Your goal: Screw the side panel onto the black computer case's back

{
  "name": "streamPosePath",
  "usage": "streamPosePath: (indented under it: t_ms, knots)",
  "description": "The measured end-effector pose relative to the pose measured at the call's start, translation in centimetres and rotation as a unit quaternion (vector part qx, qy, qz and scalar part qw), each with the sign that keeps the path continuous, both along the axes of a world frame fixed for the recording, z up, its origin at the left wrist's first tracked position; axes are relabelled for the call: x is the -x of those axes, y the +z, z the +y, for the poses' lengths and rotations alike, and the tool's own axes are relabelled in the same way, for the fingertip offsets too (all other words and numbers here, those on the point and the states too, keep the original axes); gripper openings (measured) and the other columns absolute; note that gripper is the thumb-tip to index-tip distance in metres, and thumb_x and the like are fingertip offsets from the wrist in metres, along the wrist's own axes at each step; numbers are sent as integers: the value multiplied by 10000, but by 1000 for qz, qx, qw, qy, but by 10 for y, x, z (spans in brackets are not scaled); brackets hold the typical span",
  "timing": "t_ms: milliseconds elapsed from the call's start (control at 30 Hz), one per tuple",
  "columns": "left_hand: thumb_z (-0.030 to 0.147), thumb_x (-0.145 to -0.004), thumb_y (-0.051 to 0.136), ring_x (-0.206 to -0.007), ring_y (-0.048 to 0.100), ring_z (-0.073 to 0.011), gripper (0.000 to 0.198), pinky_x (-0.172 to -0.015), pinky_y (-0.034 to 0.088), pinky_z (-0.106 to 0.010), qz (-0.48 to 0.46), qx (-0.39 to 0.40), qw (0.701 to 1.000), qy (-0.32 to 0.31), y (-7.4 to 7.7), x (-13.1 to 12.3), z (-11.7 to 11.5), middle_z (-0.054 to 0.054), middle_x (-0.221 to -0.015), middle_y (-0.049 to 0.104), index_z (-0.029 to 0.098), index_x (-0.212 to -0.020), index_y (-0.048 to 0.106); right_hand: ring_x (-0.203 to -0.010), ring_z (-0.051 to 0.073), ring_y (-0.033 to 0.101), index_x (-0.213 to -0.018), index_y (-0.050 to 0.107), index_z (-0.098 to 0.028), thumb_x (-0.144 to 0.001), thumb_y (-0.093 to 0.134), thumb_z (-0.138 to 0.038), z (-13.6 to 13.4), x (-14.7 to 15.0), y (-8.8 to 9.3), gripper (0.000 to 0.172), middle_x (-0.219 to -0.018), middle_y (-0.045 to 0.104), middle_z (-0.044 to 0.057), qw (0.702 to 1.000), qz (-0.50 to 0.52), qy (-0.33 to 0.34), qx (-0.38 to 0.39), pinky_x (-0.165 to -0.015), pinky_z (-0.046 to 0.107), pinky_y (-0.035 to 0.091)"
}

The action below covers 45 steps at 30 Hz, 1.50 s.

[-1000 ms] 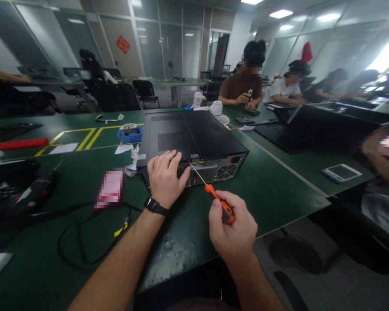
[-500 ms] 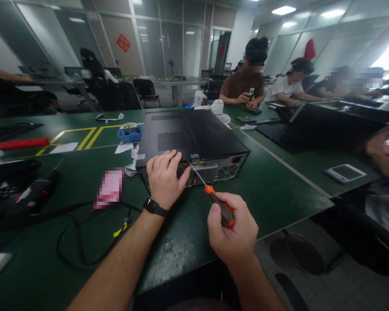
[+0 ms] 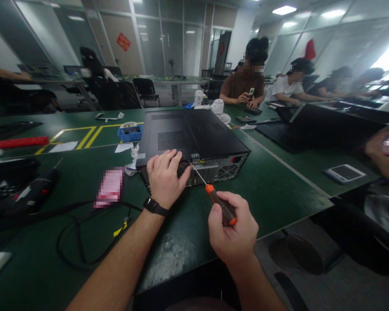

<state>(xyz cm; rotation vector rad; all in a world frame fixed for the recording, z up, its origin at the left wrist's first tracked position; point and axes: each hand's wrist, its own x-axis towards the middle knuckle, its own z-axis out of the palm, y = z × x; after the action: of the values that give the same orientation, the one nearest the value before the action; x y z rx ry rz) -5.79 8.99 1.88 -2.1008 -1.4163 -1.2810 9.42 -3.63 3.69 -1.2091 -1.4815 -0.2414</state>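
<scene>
A black computer case (image 3: 201,129) lies flat on the green table, its rear panel with a fan grille towards me. My left hand (image 3: 167,177) rests on the near top edge, fingers stretched over the cover and thumb spread beside the rear panel. Wrapped around the orange and dark handle of a screwdriver (image 3: 223,207) is my right hand (image 3: 235,229). The screwdriver's shaft slants up and left, its tip at the upper rear edge of the case by my left thumb. What the tip touches is too small to make out.
A blue bin (image 3: 130,133) of small parts stands left of the case. Black cables (image 3: 79,237) and a power drill (image 3: 39,185) lie further left. At right are a white-framed device (image 3: 345,172) and black panels (image 3: 327,129). Across the table sits a person (image 3: 243,82).
The screwdriver handle has turned slightly in my right hand, its end shifting a little. My left hand and the case stay in place.
</scene>
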Motion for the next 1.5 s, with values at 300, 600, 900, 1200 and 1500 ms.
streamPosePath:
  t_ms: [300,600,900,1200,1500]
  knots:
    - [423,-957,646,-1308,607,-324,398,-1157,326,-522,3,-8,1000,3,0,1,1,-118,-1365,699,218,-1297,659,-763,157,761,-1097,639,-199,-939,625,-198,1,-2,-5,158,-904,764,37,1000,17,-25,5,-722,278,629]
    - [421,-950,655,-1301,611,-329,407,-1151,332,-521,3,-11,1000,1,-1,0,1,-122,-1362,701,207,-1297,667,-787,165,751,-1121,611,-188,-899,612,-176,0,-1,-3,223,-917,727,36,1000,10,-1,2,-740,295,626]
    - [416,-953,656,-1294,617,-327,403,-1146,339,-520,2,-16,1000,0,0,1,1,-120,-1360,702,212,-1300,661,-706,136,744,-1109,638,-197,-965,617,-222,-2,-2,-5,148,-887,767,26,999,14,-25,18,-679,247,601]
    - [414,-956,650,-1292,619,-322,399,-1138,349,-509,3,-14,1000,0,2,0,-1,-127,-1354,704,192,-1287,670,-811,172,743,-1113,617,-194,-909,598,-194,-2,-1,-2,205,-930,725,43,1000,5,-13,16,-738,298,619]
    - [424,-962,646,-1286,620,-324,397,-1132,347,-507,13,-20,1000,6,1,1,0,-121,-1350,705,191,-1282,666,-715,135,735,-1113,627,-208,-982,585,-219,-2,-3,-6,138,-912,762,26,999,11,-37,21,-702,260,605]
